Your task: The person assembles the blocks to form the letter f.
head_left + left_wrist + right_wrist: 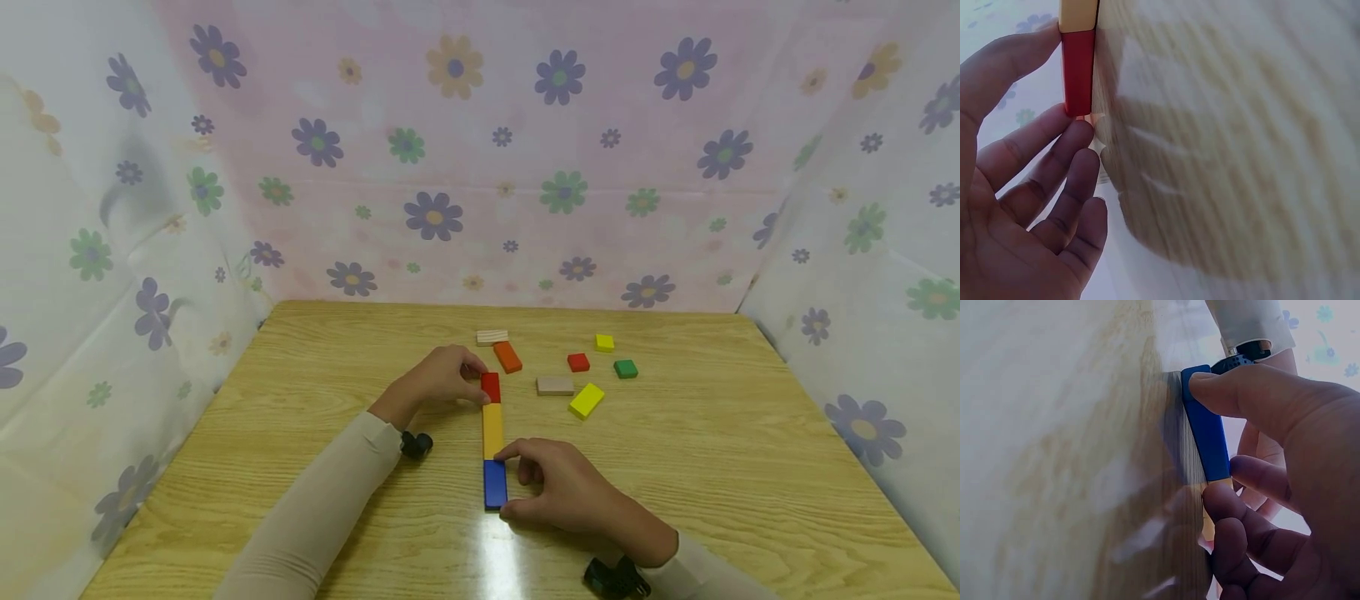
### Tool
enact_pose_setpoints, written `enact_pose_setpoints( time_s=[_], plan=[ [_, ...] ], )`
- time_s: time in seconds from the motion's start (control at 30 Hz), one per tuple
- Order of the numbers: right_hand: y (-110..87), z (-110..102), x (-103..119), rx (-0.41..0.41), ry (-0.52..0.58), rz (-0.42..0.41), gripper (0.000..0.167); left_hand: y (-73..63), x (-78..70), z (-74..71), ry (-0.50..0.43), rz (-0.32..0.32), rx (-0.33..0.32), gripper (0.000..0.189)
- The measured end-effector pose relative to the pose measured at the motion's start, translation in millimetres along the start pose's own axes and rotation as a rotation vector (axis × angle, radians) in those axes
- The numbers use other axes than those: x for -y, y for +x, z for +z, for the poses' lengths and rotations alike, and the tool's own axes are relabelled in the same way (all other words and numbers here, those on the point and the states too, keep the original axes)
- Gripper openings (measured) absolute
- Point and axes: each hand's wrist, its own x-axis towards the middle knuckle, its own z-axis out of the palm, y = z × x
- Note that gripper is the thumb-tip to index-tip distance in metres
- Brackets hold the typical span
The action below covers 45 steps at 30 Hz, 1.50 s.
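A red block [491, 387], a yellow-orange block [492, 432] and a blue block [495, 485] lie end to end in a straight row. At the red one, my left hand [448, 375] has its index fingertip by the far end and its thumb near the joint with the yellow-orange block; the left wrist view shows both digits touching the red block [1079, 74]. My right hand [566, 487] holds the blue block from its right side, thumb at the near end and index finger near the joint. In the right wrist view the thumb presses the blue block [1207, 428].
Beyond the row lie a striped wooden block [492, 337] and an orange block [507, 357]. To the right are a plain wooden block [555, 386], a yellow block [587, 401], and small red [578, 362], green [626, 368] and yellow pieces [604, 342]. Flowered curtains [495, 167] surround the table.
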Motion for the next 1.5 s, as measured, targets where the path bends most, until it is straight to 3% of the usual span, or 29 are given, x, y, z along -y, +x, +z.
enact_pose_setpoints(
  time_s=[0.93,1.5],
  plan=[
    [-1.5,-2,0,0.017,0.003,0.007,0.053,-5.0,-7.4,8.5,0.011,-0.041,-0.013,0.054],
    [-2.1,-1,0,0.023,0.006,-0.01,0.055,-9.2,-2.7,11.9,0.004,-0.066,-0.038,0.053]
  ],
)
